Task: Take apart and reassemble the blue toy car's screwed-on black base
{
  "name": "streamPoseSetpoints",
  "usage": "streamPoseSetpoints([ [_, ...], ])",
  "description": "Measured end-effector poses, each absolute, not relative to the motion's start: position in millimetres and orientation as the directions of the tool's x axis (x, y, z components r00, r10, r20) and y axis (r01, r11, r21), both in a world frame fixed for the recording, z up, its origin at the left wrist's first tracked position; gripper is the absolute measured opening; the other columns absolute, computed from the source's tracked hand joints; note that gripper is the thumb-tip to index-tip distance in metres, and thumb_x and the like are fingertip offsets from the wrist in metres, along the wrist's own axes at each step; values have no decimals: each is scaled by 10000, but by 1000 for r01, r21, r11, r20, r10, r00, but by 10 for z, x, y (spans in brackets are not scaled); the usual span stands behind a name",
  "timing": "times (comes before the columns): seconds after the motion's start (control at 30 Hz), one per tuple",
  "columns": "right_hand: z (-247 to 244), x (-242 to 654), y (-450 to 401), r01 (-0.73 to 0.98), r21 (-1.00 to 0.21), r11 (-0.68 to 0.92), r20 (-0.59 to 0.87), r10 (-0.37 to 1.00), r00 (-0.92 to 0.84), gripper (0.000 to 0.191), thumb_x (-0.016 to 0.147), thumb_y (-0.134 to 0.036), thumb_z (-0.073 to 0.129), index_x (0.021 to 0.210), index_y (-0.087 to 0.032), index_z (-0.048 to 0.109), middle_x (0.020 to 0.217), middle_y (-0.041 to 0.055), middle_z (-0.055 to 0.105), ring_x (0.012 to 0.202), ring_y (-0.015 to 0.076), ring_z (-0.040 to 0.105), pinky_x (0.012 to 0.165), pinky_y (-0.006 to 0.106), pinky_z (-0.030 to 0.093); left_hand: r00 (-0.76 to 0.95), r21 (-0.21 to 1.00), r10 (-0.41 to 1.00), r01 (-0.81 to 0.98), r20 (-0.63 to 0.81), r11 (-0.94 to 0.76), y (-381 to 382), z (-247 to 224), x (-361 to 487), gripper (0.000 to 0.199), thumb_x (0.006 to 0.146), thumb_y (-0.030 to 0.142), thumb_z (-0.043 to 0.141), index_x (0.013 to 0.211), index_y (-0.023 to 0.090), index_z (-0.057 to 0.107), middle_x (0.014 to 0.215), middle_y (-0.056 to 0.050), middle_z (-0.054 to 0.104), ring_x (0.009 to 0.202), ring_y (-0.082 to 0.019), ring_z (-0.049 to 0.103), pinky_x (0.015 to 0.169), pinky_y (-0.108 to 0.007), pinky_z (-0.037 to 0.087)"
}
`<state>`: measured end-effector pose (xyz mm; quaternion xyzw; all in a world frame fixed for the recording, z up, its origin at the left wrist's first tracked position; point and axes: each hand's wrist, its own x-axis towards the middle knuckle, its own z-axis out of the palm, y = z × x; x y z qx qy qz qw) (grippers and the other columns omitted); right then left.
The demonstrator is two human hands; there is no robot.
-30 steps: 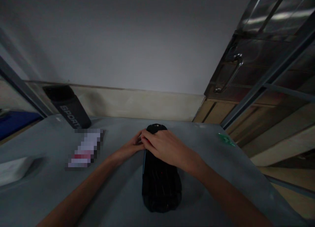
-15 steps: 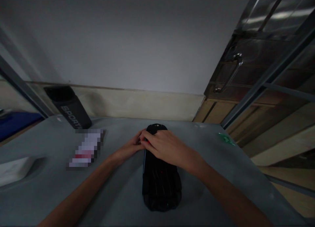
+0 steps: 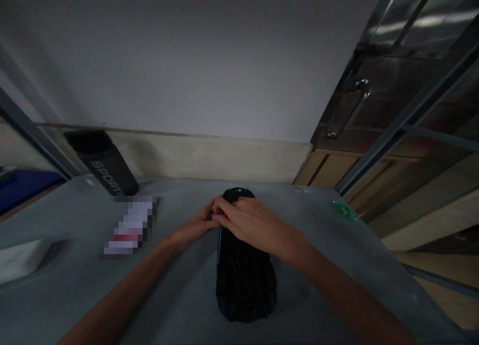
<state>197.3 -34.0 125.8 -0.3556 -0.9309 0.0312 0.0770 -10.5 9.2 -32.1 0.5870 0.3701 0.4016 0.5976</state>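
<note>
A long black object (image 3: pixel 245 280) with rounded ends, shaped like a toy car, lies lengthwise on the grey table (image 3: pixel 179 290). My left hand (image 3: pixel 200 221) is at its far left edge, thumb and fingers bent in against that side. Across its top, from the right, reaches my right hand (image 3: pixel 250 220). The right thumb and index finger come together in a pinch close to my left fingertips, and what lies between them is hidden. A small red spot glows beside the right fingers.
A dark bottle (image 3: pixel 107 163) lettered SPORT stands at the back left. In front of it lies a blurred-out flat item (image 3: pixel 130 225). A white object (image 3: pixel 22 260) is at the left edge, a green wrapper (image 3: pixel 344 210) at the right. Metal posts (image 3: pixel 377 150) flank the table.
Both hands stay at the same spot on the black object, with only slight finger movement. The view has shifted very slightly.
</note>
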Motion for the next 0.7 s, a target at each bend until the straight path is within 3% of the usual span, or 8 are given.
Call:
streamPoseSetpoints([
  [0.17,1225,1967,-349,673,-70,736,175,674,-718,267,1167,-279,473,1195,-153,707,931,99,801,778,217,719,688,342,414,375,996,927,-64,-27,55,49,-218,-74,730,806,310,845,1499,289,616,1419,-67,742,1427,-347,619,1169,-410,475],
  [0.37,1220,2021,-363,566,-182,804,215,594,-775,161,1105,-178,518,1156,-174,670,1059,95,793,933,213,710,846,354,475,392,999,920,-41,-10,28,54,-229,-75,619,814,300,834,1410,258,671,1352,-69,759,1422,-340,613,1212,-438,454],
  [0.57,1231,1972,-349,615,-94,783,147,622,-769,263,1179,-270,460,1252,-141,676,964,98,807,804,218,728,693,348,420,373,997,928,-69,3,25,118,-366,-124,829,807,339,859,1580,313,560,1540,-88,684,1528,-355,537,1247,-453,420],
  [0.7,1251,1934,-374,667,-33,744,129,665,-736,301,1184,-294,452,1246,-138,702,934,116,812,768,229,735,651,348,394,378,998,925,-35,-35,53,83,-292,-116,741,820,375,865,1510,256,625,1470,-116,728,1484,-375,572,1246,-469,424],
])
